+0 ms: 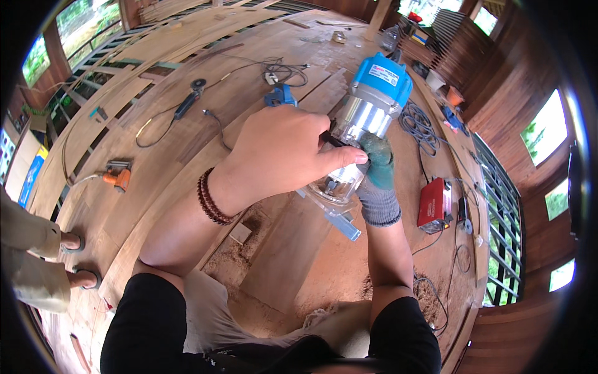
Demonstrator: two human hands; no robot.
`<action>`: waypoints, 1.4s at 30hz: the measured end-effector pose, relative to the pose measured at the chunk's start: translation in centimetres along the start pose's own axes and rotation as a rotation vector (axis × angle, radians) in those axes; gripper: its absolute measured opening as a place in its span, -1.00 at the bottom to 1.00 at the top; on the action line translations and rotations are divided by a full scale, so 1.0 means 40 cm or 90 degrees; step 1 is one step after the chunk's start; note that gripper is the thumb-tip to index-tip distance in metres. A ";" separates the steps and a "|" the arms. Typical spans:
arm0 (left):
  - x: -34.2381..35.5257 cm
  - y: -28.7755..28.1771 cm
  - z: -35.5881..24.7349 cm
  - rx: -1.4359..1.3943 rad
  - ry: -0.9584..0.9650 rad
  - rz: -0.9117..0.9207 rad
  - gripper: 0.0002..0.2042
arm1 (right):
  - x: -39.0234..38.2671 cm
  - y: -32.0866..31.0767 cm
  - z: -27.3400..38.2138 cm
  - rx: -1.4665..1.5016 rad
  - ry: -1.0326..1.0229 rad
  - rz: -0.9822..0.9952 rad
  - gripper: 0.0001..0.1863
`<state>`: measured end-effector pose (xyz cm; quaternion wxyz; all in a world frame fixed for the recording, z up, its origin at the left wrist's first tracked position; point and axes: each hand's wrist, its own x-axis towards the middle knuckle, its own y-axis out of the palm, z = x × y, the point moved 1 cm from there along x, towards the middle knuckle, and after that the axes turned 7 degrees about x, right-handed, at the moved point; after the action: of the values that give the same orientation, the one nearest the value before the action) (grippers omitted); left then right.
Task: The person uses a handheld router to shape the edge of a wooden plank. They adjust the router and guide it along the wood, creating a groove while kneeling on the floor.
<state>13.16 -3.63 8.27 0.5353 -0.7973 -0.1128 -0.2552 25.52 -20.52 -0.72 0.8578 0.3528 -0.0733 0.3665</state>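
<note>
1. We hold the trim router (367, 118) between both hands, centre of view, its long axis tilted up toward the far right.
2. Our left hand (283, 156) wraps its silver body, fingers closed.
3. Our gloved right hand (377, 177) grips it from the right, above the plank (293, 249).

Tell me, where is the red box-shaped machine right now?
The red box-shaped machine sits on the wooden floor at the person's right, just beyond the gloved right hand, among dark cables.
</note>
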 end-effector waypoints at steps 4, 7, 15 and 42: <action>-0.021 -0.012 0.001 0.061 0.018 -0.090 -0.58 | 0.019 0.018 -0.039 0.025 -0.018 -0.013 -0.58; -0.034 0.004 -0.047 0.129 0.070 -0.124 -0.62 | 0.015 0.016 -0.054 -0.204 -0.072 -0.001 -0.67; 0.013 -0.022 0.061 -0.247 -0.116 -0.115 -0.46 | -0.005 0.063 -0.026 0.350 0.196 0.112 -0.22; 0.059 0.089 0.048 -0.935 -0.159 0.026 -0.64 | -0.048 0.123 -0.036 0.150 0.292 0.028 -0.22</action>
<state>17.30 -3.55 6.11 -0.1470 -0.9749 0.0415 -0.1622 20.59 -18.30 0.18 0.7967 0.3566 0.1591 0.4614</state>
